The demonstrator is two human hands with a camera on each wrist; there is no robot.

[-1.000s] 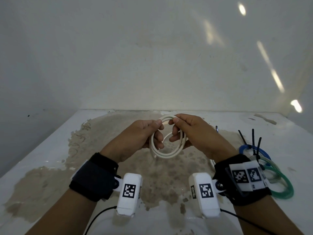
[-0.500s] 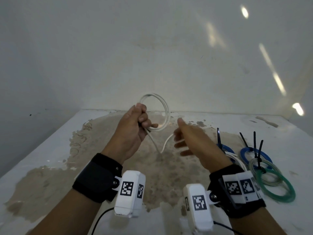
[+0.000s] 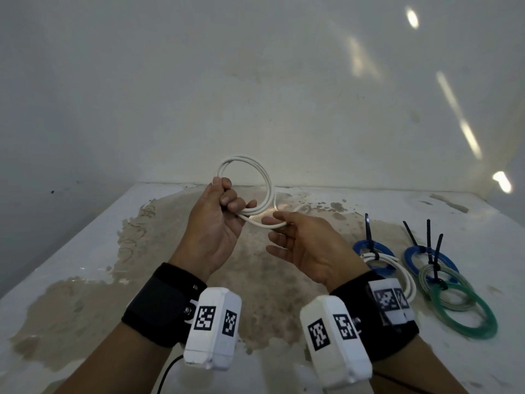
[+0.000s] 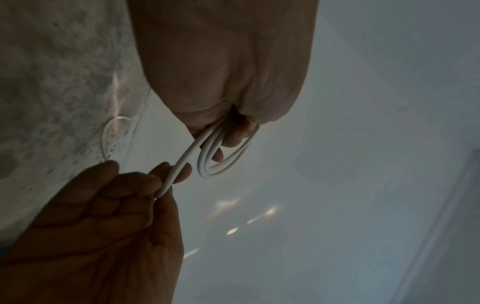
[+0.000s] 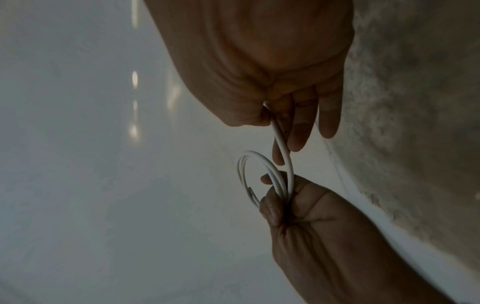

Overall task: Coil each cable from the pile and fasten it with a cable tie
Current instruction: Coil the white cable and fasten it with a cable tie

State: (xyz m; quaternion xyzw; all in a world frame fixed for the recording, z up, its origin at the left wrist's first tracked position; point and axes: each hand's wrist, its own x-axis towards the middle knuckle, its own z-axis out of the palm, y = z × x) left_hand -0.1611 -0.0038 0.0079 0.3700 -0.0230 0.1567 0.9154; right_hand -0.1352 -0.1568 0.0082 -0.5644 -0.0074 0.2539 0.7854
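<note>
My left hand (image 3: 228,201) holds a white cable (image 3: 266,180) up above the table, fingers curled round several loops of it. The loops stand upright as a ring against the wall. In the left wrist view the coil (image 4: 223,163) hangs from the curled fingers. A loose tail (image 3: 262,224) runs from the coil to my right hand (image 3: 279,226), which pinches it between thumb and fingers just to the right of the left hand. The right wrist view shows the same strand (image 5: 281,148) leaving the right hand's pinch toward the coil (image 5: 255,164).
Several tied coils lie on the table at the right: a blue one (image 3: 359,245), a white one (image 3: 403,271), another blue one (image 3: 412,260), a grey one (image 3: 460,280) and a green one (image 3: 483,311), each with a black cable tie (image 3: 368,231). The white table (image 3: 85,243) has a brown stain; a wall stands right behind it.
The left hand lifted the coil up from between both hands. The right hand let go, opened, and now pinches the loose tail.
</note>
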